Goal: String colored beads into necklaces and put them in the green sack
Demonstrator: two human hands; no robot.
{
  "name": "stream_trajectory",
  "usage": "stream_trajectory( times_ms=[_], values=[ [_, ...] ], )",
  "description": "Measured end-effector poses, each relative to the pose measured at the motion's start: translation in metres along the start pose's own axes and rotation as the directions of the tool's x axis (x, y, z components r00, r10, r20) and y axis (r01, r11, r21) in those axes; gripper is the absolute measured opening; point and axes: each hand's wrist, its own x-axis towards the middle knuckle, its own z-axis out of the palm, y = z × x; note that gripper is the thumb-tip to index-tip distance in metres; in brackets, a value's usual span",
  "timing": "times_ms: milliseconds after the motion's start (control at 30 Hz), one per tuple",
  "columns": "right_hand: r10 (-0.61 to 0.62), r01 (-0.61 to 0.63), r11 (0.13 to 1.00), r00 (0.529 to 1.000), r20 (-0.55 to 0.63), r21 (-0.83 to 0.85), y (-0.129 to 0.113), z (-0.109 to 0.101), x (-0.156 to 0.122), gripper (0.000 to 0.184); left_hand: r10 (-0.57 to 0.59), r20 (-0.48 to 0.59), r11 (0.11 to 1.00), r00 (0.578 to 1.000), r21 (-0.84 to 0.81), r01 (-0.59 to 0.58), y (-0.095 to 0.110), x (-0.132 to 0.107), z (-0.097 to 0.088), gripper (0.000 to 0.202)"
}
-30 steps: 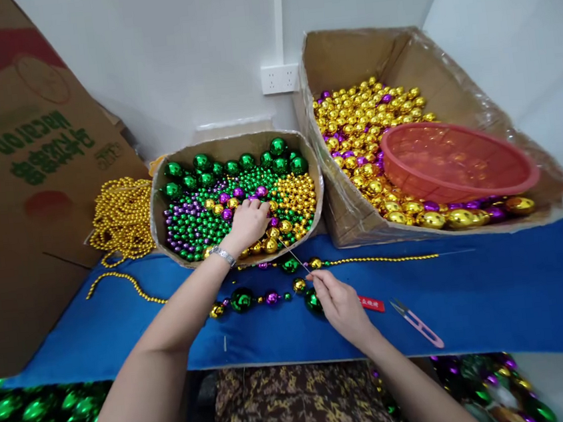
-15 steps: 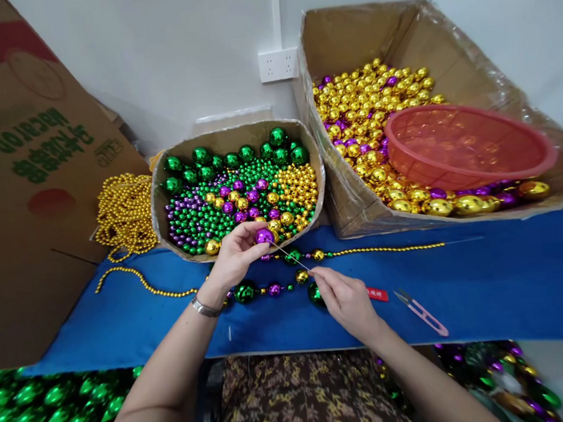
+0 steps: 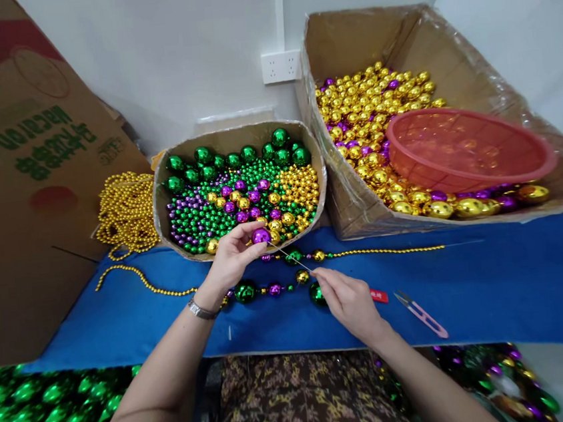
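My left hand (image 3: 230, 256) pinches a purple bead (image 3: 261, 236) just in front of a small cardboard box (image 3: 161, 203) filled with green, purple and gold beads. My right hand (image 3: 349, 301) pinches a thin needle (image 3: 290, 256) whose tip points into the purple bead. A strand of strung beads (image 3: 269, 289), green, purple and gold, lies on the blue mat (image 3: 495, 282) between my hands. A thin gold bead chain (image 3: 386, 250) runs off to the right from it.
A large cardboard box (image 3: 444, 39) of gold and purple balls holds a red plastic basket (image 3: 466, 151) at the right. Pink thread snips (image 3: 422, 314) and a red tag (image 3: 380, 296) lie on the mat. Gold bead chains (image 3: 125, 210) pile at left beside a printed carton (image 3: 30, 170).
My left hand left the small box with a purple bead and brought it to the needle tip. My right hand stayed pinched on the needle.
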Motion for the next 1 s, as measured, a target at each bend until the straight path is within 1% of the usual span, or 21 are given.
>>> stream_trajectory(
  times_ms=[200,367,500,667,833,1000],
  values=[
    [-0.017,0.017,1.000,1.000,-0.001,-0.020,0.0013,-0.0005,-0.0003,0.025,-0.005,0.015,1.000,1.000,0.024,0.005,0.0023,-0.0013,-0.0005,0.041],
    [-0.033,0.033,0.996,0.999,0.008,-0.081,0.0016,-0.0015,-0.0011,0.025,0.060,0.023,0.986,0.998,0.154,-0.063,0.0079,-0.0020,-0.0008,0.040],
    [-0.065,0.065,0.986,0.998,0.003,-0.154,0.0003,-0.0014,-0.0020,0.025,0.109,0.022,0.965,0.994,0.240,-0.111,0.0067,-0.0028,-0.0022,0.039],
    [-0.103,0.097,0.973,0.994,-0.021,-0.210,-0.0019,-0.0012,-0.0014,0.025,0.078,0.003,0.978,0.997,0.195,-0.077,0.0035,-0.0037,-0.0018,0.040],
    [-0.089,0.086,0.987,0.996,-0.016,-0.137,-0.0010,-0.0021,-0.0007,0.026,0.128,0.023,0.970,0.992,0.206,-0.130,0.0023,-0.0040,-0.0036,0.040],
    [-0.090,0.087,0.988,0.996,-0.021,-0.127,-0.0016,-0.0021,-0.0010,0.025,0.093,0.036,0.984,0.995,0.151,-0.097,-0.0014,-0.0051,-0.0057,0.040]
  ],
)
